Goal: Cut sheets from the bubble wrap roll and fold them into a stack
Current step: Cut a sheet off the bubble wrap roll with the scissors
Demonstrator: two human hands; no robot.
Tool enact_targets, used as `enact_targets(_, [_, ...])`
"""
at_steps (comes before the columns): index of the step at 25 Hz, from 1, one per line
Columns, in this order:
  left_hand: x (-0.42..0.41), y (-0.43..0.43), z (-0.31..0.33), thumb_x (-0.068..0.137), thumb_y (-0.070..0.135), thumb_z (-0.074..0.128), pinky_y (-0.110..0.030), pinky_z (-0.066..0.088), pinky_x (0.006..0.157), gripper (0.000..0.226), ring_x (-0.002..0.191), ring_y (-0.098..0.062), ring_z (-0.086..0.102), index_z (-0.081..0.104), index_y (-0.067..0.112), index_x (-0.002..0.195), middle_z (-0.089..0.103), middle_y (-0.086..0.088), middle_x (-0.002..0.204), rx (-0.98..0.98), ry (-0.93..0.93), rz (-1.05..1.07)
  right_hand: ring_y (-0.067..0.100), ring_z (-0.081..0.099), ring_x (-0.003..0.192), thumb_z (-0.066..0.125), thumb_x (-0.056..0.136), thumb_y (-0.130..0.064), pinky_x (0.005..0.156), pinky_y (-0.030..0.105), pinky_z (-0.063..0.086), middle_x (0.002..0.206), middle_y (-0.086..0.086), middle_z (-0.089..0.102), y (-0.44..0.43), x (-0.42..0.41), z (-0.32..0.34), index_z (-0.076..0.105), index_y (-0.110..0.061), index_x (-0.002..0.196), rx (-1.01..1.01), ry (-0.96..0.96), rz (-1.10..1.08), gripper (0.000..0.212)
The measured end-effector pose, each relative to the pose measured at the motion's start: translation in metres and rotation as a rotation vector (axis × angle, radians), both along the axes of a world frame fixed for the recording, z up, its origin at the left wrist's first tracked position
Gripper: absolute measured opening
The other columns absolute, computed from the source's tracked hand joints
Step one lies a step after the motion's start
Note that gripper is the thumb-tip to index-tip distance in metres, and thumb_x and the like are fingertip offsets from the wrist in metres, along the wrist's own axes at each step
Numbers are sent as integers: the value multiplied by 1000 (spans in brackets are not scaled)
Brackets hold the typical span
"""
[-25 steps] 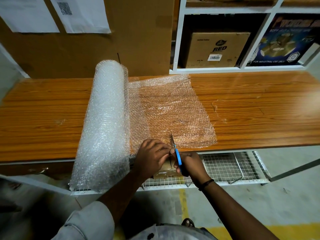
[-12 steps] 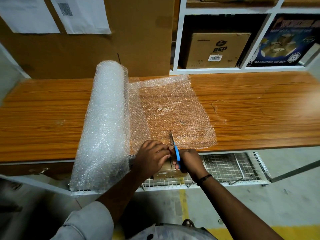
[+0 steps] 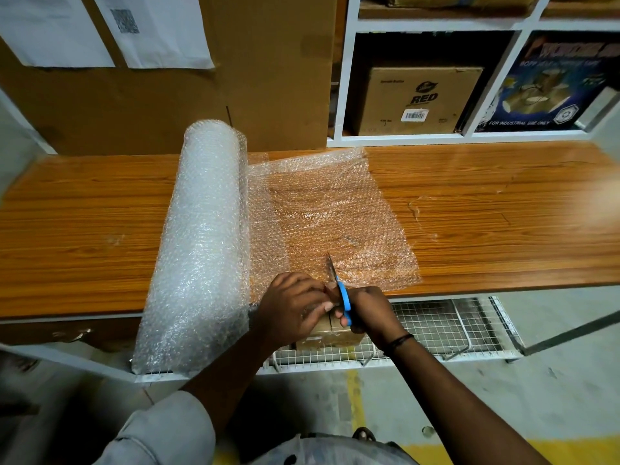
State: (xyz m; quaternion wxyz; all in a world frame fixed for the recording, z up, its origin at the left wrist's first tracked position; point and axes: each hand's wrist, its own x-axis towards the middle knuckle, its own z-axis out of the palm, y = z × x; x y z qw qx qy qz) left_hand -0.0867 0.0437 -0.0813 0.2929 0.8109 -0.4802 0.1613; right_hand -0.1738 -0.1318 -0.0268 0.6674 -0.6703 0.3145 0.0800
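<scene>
View from above of a long wooden bench (image 3: 503,213) with a person's two bare hands working at its near edge. A thick bubble wrap roll (image 3: 201,246) lies across the bench from the far edge to the near edge, left of the middle, and its near end overhangs the near edge. A clear sheet (image 3: 335,209) is unrolled from it to the right and lies flat on the wood, reaching from the far edge to the near edge. The left hand (image 3: 292,310) sits at the near edge just right of the roll, fingers curled and pinching the sheet's near border. The right hand (image 3: 369,313) is just beside it, almost touching, with fingers curled through the blue handles of a pair of scissors (image 3: 340,293). The blades point away towards the far edge and lie close together over the sheet, a little way in from the near edge. A dark band (image 3: 401,340) circles the right wrist. Below the near edge a white wire rack (image 3: 436,327) holds a small cardboard box (image 3: 335,337), partly hidden by the hands. Behind the far edge stand a large brown cardboard panel (image 3: 235,78) with white papers (image 3: 50,28) stuck on it, and a white shelf unit (image 3: 402,139) holding a carton (image 3: 422,95) printed RED
</scene>
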Motion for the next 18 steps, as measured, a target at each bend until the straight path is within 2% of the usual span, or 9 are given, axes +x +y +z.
enact_targets(2, [7,-8,5,101,42,54,-45,45,100,29,117,-15,60,76,26,111,71,11,121,-49,158,160,21,52,46,69,91,-21,45,21,26,65,16,68,-2,0,1,77,1,90,8,14,-12,24])
enact_targets(4, [23,-20,12,104,50,41,-51,42,110,44,132,-20,54,67,25,131,64,4,138,4,284,325,21,55,47,68,91,-20,46,22,27,66,16,69,-3,0,2,79,-3,93,6,21,-3,21])
enact_targets(6, [42,-33,16,107,55,29,-53,26,123,58,150,-29,34,46,24,152,42,-4,161,220,368,400,20,54,47,72,90,-27,45,22,27,65,13,68,-2,-1,3,80,-3,93,6,23,18,25])
enact_targets(8, [58,-43,15,108,57,23,-53,9,126,66,157,-37,9,19,22,164,13,-9,171,440,400,418,19,53,46,72,91,-32,46,23,27,64,12,66,-2,1,5,80,-3,93,14,20,25,30])
enact_targets(10, [66,-47,9,107,59,19,-54,-1,126,72,157,-39,-6,1,21,165,-5,-11,172,568,399,402,20,52,45,72,91,-34,46,24,27,63,13,65,-1,3,6,78,0,90,7,17,22,34])
enact_targets(12, [67,-47,4,105,62,13,-54,-6,126,74,156,-38,-14,-6,21,164,-14,-10,171,624,381,381,21,53,45,72,91,-34,45,23,29,63,13,67,-1,7,7,75,2,85,-9,15,14,36])
enact_targets(18, [69,-45,1,105,61,7,-53,-8,127,74,156,-35,-16,-10,20,163,-17,-10,170,660,336,369,20,54,42,68,91,-24,44,23,30,58,12,67,4,22,9,72,3,77,-66,35,-12,30])
